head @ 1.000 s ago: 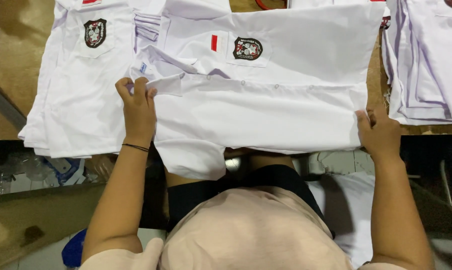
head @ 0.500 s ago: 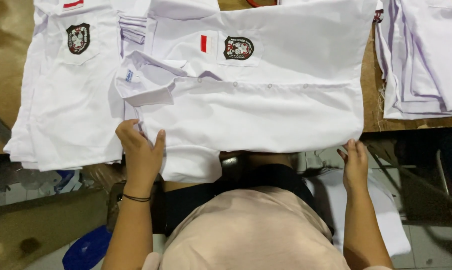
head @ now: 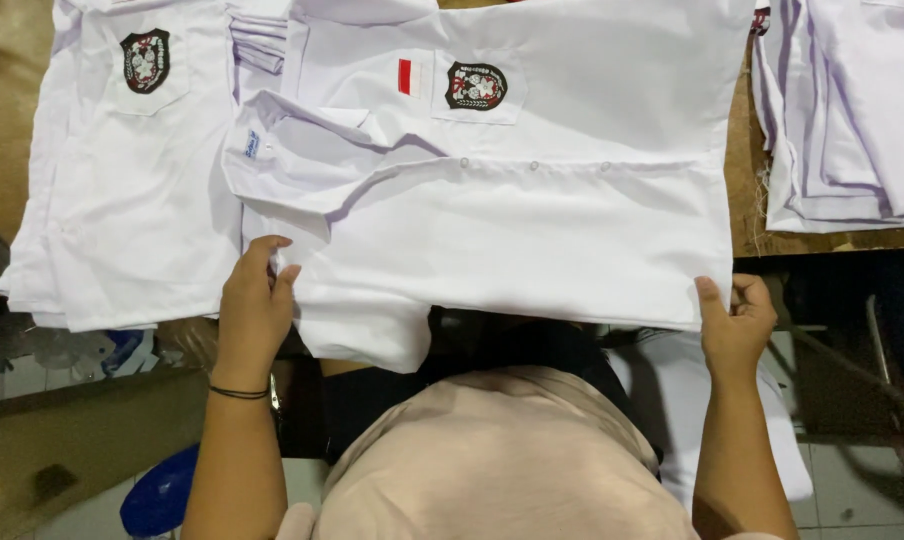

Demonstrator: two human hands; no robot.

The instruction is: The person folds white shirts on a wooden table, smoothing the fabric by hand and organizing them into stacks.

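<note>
2 hands (head: pixel 255 300) (head: pixel 737 322) grip white shirt (head: pixel 512 240) near edge.

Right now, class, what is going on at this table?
A person is handling a white shirt spread flat on a wooden table. The left hand grips the shirt's near edge by the short sleeve, and the right hand pinches the near corner on the other side. The shirt bears a chest badge and a small red and white patch. Stacks of similar white shirts lie to the left and right.
</note>
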